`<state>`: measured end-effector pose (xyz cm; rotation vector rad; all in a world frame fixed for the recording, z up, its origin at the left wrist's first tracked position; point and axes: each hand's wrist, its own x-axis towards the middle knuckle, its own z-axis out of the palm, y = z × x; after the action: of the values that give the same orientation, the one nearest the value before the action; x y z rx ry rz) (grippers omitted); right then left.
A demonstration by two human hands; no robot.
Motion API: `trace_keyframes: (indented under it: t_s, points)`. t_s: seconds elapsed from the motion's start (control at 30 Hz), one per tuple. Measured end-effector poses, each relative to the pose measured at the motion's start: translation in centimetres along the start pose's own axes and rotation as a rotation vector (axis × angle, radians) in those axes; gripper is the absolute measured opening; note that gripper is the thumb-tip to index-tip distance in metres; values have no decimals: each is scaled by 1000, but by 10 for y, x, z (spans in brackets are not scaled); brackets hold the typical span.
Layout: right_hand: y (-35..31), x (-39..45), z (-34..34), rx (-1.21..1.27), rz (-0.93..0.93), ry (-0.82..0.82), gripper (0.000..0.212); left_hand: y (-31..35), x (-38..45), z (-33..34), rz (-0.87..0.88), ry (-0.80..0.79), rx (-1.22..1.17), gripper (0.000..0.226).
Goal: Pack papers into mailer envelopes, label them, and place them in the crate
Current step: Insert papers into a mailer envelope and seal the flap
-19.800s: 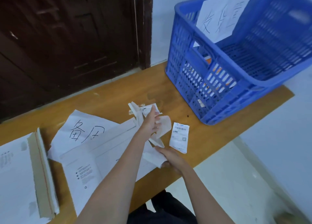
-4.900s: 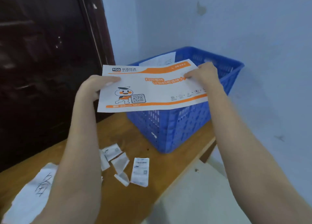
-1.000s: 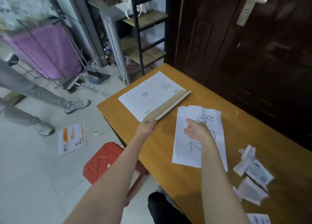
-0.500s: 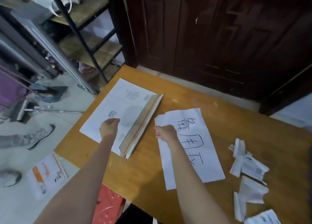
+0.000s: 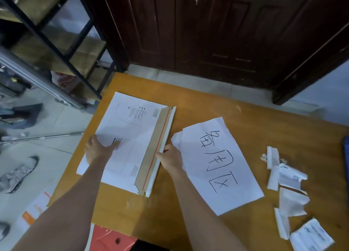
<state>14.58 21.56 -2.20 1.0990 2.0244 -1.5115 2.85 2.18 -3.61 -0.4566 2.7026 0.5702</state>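
Head camera view, looking down at a brown wooden surface (image 5: 207,107) in front of a dark wooden door (image 5: 217,33). A stack of flat white cardboard mailer envelopes (image 5: 132,135) lies at the left end of the surface, printed backs up, with the tan flaps folded open along the right edge and a thin red tear strip running their length. The left hand (image 5: 97,149) rests flat on the top envelope, fingers straight and spread, holding the stack steady. The right hand (image 5: 171,161) is at the flap edge; its fingers (image 5: 160,155) curl onto the flaps and seem to pinch them, though how many layers they hold cannot be told.

The step in hand appears to be taking one fresh mailer off the stack, so packing of this one has not begun. The next move likely calls for separating only the top envelope, lifting it clear while the left hand keeps the rest in place, then opening its mouth for paper.

Just right of the stack, nearly touching it, lies a white sheet of paper with large handwritten black characters (image 5: 217,162). Farther right sit torn white label backings (image 5: 287,186), and a small printed shipping label (image 5: 311,235) lies at the near right corner. A sliver of blue at the far right edge may be the crate; too little shows to be sure.
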Motion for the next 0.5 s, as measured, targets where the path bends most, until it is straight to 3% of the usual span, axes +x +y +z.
trace_keyframes:
  t_s: [0.23, 0.5]
  points:
    - [-4, 9, 7, -79, -10, 103, 5, 4, 13, -7, -42, 97, 84, 109]
    - [-16, 2, -8, 63, -22, 301, 12, 17, -3, -15, 2, 218, -112, 103]
